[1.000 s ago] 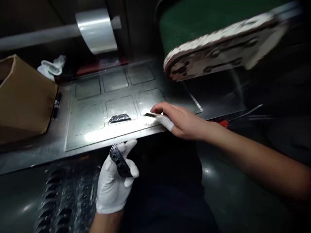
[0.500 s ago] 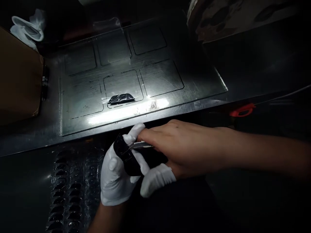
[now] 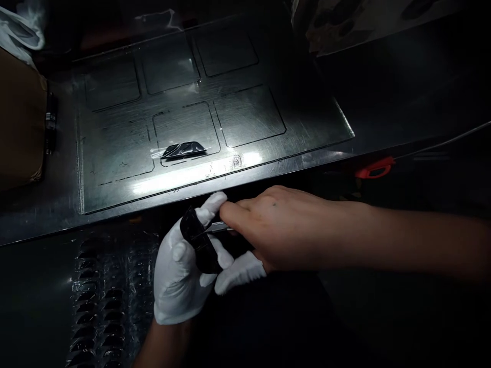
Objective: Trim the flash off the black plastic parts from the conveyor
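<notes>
Black curved part (image 3: pixel 200 246) clamped in gloved left hand (image 3: pixel 182 276); right hand (image 3: pixel 280 230) pinches thin blade (image 3: pixel 218 228) against part's far end. Keep blade shallow, part steady.

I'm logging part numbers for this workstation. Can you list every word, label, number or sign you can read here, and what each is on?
No text can be read anywhere in the view.
The black part in the left hand: no marking visible.
The thin blade in the right hand: nothing legible.
The metal plate: only scored rectangles and scratches.
The cardboard box: no print shows.
</notes>
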The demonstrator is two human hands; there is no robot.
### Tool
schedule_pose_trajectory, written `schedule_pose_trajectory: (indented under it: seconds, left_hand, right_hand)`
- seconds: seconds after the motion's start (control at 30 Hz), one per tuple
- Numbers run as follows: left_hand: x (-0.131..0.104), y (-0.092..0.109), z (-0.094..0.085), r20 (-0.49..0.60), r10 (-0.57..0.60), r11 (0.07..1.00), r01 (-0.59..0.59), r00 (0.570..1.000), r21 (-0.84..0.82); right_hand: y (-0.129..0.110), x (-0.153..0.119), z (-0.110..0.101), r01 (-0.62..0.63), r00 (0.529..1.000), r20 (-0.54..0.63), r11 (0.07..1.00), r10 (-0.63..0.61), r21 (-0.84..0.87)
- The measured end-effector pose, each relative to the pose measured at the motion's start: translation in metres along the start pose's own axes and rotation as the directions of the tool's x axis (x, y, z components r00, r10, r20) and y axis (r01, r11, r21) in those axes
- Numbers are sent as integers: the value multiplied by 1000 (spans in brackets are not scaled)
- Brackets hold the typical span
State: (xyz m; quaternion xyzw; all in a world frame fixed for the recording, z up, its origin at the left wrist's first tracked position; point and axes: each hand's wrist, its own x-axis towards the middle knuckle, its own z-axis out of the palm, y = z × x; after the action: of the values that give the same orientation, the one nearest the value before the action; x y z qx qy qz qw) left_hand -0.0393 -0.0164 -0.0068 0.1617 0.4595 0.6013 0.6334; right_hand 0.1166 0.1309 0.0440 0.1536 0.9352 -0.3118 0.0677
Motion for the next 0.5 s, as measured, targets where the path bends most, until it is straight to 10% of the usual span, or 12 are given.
schedule_pose_trajectory:
  seconds: [0.5]
  left_hand:
    - [5, 2, 3, -41, 68, 996, -70, 997, -50]
  right_hand:
    - [0, 0, 7, -4, 1000, -16, 998, 3, -69]
